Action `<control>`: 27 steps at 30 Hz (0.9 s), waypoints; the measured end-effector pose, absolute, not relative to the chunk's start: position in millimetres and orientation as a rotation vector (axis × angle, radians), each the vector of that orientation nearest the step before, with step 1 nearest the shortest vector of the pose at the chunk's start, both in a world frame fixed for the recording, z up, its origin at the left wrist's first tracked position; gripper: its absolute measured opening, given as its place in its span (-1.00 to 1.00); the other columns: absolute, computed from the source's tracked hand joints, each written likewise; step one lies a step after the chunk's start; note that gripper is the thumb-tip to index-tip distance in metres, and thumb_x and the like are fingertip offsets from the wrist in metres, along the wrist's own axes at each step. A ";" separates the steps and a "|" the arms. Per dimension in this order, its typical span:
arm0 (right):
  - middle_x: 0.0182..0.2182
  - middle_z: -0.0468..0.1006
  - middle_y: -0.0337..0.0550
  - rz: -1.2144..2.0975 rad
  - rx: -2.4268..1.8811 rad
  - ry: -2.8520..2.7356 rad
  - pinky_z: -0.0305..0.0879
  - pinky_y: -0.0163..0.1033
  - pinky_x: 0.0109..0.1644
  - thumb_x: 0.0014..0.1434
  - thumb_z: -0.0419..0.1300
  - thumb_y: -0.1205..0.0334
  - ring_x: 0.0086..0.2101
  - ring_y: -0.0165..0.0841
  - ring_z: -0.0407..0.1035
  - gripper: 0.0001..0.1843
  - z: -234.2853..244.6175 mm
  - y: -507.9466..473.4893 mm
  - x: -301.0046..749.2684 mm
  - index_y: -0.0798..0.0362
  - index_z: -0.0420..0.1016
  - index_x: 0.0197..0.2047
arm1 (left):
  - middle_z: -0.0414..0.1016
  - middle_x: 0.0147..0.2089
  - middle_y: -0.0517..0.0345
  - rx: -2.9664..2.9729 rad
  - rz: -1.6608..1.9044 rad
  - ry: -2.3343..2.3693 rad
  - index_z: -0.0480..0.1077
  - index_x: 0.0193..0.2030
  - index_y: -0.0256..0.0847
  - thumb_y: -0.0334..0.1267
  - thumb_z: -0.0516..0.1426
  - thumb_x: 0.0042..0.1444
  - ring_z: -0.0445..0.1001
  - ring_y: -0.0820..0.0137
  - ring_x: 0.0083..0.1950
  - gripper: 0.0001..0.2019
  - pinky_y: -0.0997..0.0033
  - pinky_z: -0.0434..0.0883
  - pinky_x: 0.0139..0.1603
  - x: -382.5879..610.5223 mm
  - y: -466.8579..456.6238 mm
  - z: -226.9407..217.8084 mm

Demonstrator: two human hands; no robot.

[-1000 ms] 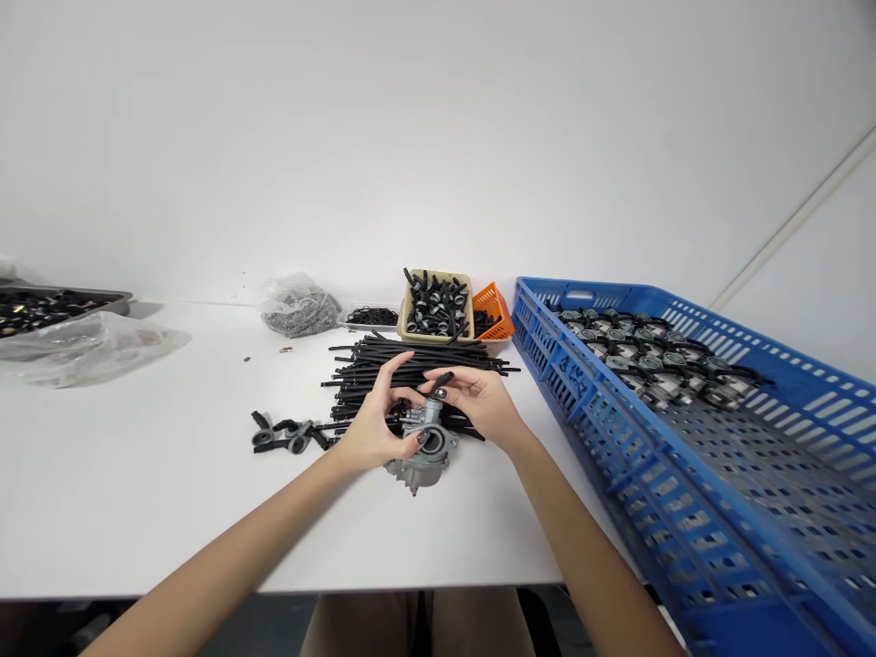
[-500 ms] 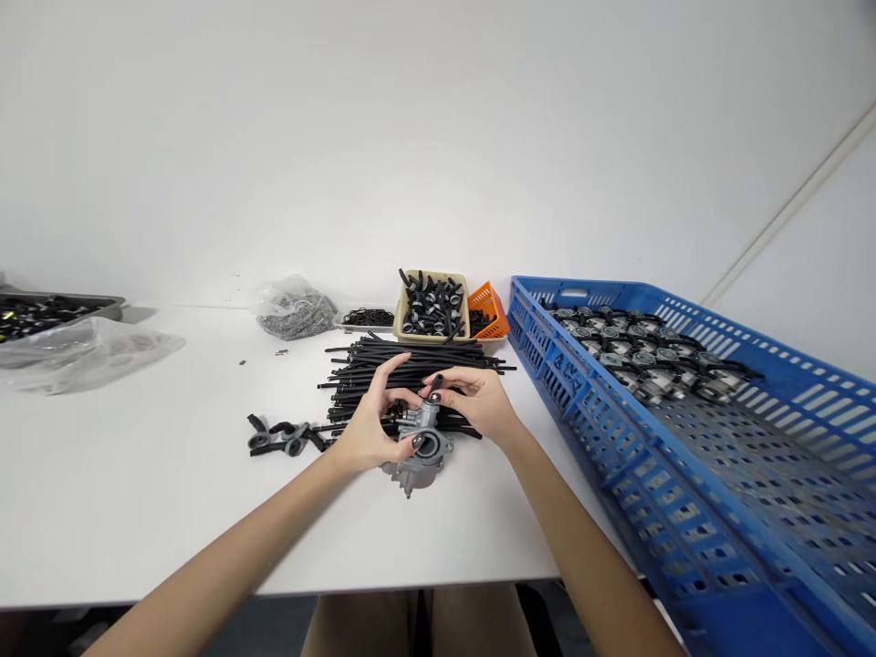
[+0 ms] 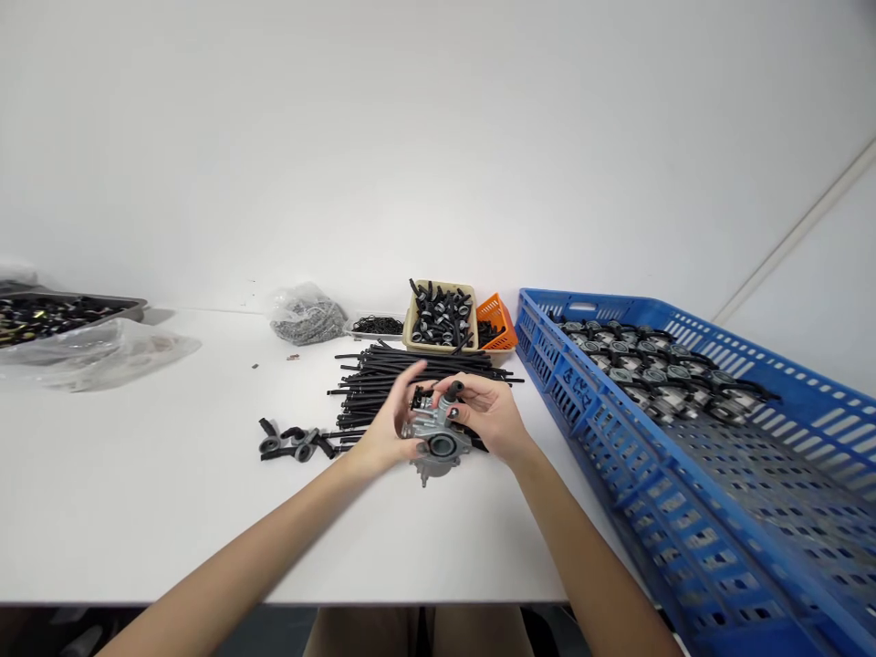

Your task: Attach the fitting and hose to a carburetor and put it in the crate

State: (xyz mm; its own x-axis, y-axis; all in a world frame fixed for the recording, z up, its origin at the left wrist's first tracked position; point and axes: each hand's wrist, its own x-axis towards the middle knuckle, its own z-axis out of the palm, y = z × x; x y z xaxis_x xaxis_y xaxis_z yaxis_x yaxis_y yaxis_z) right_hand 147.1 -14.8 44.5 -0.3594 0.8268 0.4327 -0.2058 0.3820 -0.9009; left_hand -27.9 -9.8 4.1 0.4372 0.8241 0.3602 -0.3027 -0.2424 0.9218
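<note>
A grey metal carburetor (image 3: 442, 445) is held just above the white table, its round bore facing me. My left hand (image 3: 390, 429) grips its left side, the thumb by the bore and the fingers behind. With thumb and fingers, my right hand (image 3: 489, 411) pinches the upright neck at the top, where a black rubber cap (image 3: 453, 391) sits. Behind the carburetor lies a pile of black hoses (image 3: 390, 379), partly hidden by my hands. Several loose black rubber pieces with grey rings (image 3: 301, 444) rest left of my left hand.
A large blue crate (image 3: 616, 465) on the right holds rows of carburetors (image 3: 657, 365). At the back stand a cream tub (image 3: 409, 336) of black caps, an orange basket (image 3: 505, 333), a shallow clear tray (image 3: 378, 326) and a plastic bag (image 3: 307, 315). Far left: a grey tray (image 3: 133, 308) and plastic sheet (image 3: 102, 351).
The view has shifted slightly, so the things on the table appear further right. My left fingers have loosened away from the neck; the right hand still pinches it.
</note>
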 end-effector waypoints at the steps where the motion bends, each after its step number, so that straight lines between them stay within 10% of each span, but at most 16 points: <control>1: -0.37 0.57 -0.12 1.222 -0.563 -1.564 0.42 -0.16 -0.16 -0.03 0.38 -0.06 -0.30 -0.27 0.48 -0.61 44.3 -15.5 146.3 0.05 0.53 -0.24 | 0.38 0.13 -0.11 1.362 1.057 0.462 0.09 0.31 -0.07 0.23 0.35 -0.33 0.51 0.14 -0.03 0.05 0.21 0.47 -0.11 -26.5 -11.5 1.9; 7: -0.28 0.61 -0.04 1.264 -0.644 -1.564 0.43 -0.15 -0.14 0.00 0.35 -0.07 -0.21 -0.22 0.51 -0.53 36.9 -14.1 139.0 0.06 0.51 -0.11 | 0.59 -0.13 -0.13 0.928 0.620 0.438 0.46 -0.10 -0.25 0.37 0.18 -0.17 0.57 0.05 -0.09 -0.29 0.04 0.47 -0.11 -25.6 -19.3 -7.9; 14: -0.24 0.62 -0.04 0.932 -0.793 -1.541 0.39 -0.13 -0.12 0.25 0.04 -0.16 -0.21 -0.24 0.48 -0.52 28.3 6.5 146.8 0.04 0.54 -0.10 | 0.57 -0.07 -0.08 0.859 0.707 0.539 0.20 0.22 -0.06 0.31 0.13 -0.05 0.60 0.06 -0.18 -0.24 0.25 0.50 -0.45 -26.2 -20.4 -1.2; 27: -0.21 0.53 -0.02 0.059 -1.470 -1.869 0.17 0.04 0.04 0.19 0.11 0.34 -0.10 -0.12 0.33 -0.82 8.7 27.2 158.6 0.04 0.55 -0.23 | 0.55 -0.14 -0.02 0.869 0.686 0.528 0.34 0.08 -0.08 0.23 0.20 -0.08 0.61 0.08 -0.25 -0.36 0.26 0.52 -0.49 -23.5 -27.3 5.8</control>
